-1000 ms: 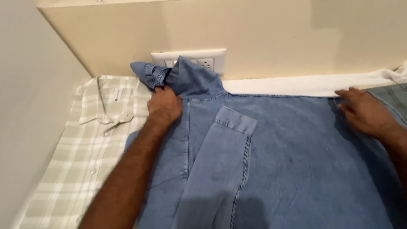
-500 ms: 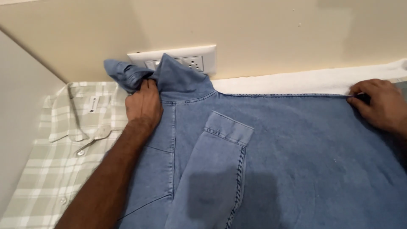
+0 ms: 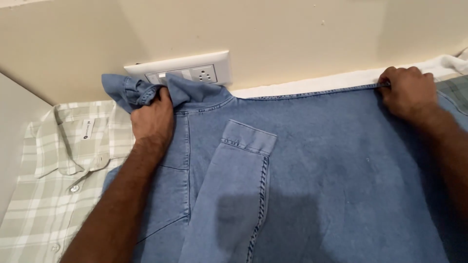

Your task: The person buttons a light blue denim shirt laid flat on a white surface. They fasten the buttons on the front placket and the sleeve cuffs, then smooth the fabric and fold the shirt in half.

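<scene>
A blue denim shirt (image 3: pixel 321 160) lies flat across the surface, one sleeve with its cuff (image 3: pixel 246 139) folded over the back. My left hand (image 3: pixel 152 119) grips the bunched collar (image 3: pixel 141 90) at the shirt's top left. My right hand (image 3: pixel 407 92) pinches the far hem edge at the upper right, holding the fabric against the surface. Both forearms reach in from the bottom of the view.
A green and white plaid shirt (image 3: pixel 53 165) lies at the left under the denim. A white wall socket plate (image 3: pixel 187 70) sits on the beige wall behind. A white cloth (image 3: pixel 341 78) edges the back; plaid fabric (image 3: pixel 456 90) shows at far right.
The view has shifted, so the shirt and socket sit further left and lower. My right hand now sits at the far hem edge. My left hand keeps hold of the collar.
</scene>
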